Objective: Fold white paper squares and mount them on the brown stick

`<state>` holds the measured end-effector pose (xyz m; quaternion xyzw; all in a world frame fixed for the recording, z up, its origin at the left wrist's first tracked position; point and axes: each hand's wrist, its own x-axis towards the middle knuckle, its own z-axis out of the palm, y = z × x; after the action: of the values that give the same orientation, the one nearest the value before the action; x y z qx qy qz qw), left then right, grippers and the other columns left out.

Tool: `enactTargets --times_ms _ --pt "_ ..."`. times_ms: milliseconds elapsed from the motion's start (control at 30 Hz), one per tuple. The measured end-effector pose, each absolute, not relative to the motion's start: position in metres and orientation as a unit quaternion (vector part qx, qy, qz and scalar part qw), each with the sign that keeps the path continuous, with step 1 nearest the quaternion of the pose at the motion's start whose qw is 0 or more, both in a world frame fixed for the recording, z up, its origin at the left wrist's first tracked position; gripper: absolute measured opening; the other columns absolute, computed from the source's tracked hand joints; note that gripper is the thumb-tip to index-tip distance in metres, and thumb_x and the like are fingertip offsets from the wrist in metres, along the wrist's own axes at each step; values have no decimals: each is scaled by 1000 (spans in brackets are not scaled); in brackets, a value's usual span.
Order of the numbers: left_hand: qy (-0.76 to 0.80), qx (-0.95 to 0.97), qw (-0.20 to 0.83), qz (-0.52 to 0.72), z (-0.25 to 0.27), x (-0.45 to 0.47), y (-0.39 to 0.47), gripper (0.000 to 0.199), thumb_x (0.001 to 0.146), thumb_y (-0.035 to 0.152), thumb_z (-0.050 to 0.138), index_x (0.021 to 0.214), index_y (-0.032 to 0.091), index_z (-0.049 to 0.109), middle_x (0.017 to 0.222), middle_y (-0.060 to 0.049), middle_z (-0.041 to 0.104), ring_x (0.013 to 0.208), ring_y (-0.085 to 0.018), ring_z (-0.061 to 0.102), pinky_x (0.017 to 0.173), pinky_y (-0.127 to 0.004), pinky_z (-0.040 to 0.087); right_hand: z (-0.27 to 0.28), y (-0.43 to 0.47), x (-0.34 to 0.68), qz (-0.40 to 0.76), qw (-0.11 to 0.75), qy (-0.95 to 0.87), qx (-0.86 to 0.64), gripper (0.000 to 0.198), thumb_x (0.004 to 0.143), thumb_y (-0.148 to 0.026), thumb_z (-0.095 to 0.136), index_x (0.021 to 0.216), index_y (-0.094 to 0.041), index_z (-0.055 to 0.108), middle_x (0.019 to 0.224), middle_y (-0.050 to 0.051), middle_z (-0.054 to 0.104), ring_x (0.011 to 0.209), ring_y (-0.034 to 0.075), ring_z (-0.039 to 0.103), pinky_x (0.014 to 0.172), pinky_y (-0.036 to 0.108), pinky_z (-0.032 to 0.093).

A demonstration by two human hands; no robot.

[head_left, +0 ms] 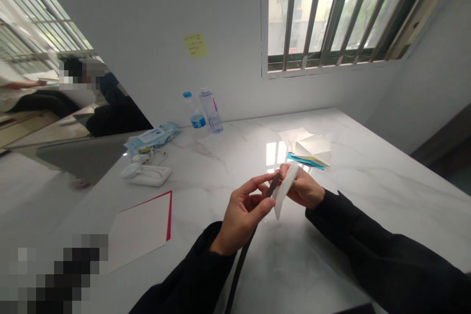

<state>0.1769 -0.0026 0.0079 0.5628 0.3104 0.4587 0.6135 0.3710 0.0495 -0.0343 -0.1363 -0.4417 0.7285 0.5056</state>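
My left hand (pixel 246 212) is closed, its fingers and thumb pinching a narrow dark brown strip (pixel 273 185). From below this hand a long dark band (pixel 241 265) runs down to the bottom edge; whether it is the same piece is hidden. My right hand (pixel 303 187) grips a white flat piece (pixel 286 191) seen nearly edge-on, its exact kind unclear. The left thumb tip is at the white piece's near side, and the strip's end lies close against it. Both hands are above the marble-patterned table (pixel 206 171).
Creased white paper (pixel 309 144) and a blue sheet (pixel 305 160) lie beyond my right hand. Left are a white card with red edge (pixel 143 223), a white case (pixel 154 175), and a wipes pack (pixel 154 137). Two bottles (pixel 211 113) stand by the wall. People sit far left.
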Motion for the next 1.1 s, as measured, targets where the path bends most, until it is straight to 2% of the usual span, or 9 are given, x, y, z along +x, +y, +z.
enactTargets --times_ms 300,767,933,1100 --pt "305 557 614 470 11 178 -3 43 86 30 84 129 26 79 83 2 52 61 -9 44 54 -23 38 -29 46 369 720 512 -431 -182 38 70 -41 102 76 -20 70 69 -2 69 67 14 65 67 28 55" --pt "327 556 603 470 10 177 -3 41 87 31 84 127 23 78 83 -1 58 64 -10 49 57 -24 40 -28 44 372 713 504 -448 -192 38 75 -42 98 79 -21 66 78 0 72 74 17 68 76 33 57" --pt "328 560 598 470 10 177 -3 42 87 30 85 128 22 77 80 0 56 64 -11 48 57 -24 40 -27 44 371 708 518 -442 -187 33 76 -39 97 82 -21 71 78 0 72 73 16 68 76 32 58" --pt "334 549 605 470 6 176 -3 44 87 31 85 129 22 77 84 -2 60 65 -11 50 57 -24 40 -26 43 371 684 511 -478 -206 37 79 -48 94 95 -18 80 82 4 77 75 19 71 77 35 60"
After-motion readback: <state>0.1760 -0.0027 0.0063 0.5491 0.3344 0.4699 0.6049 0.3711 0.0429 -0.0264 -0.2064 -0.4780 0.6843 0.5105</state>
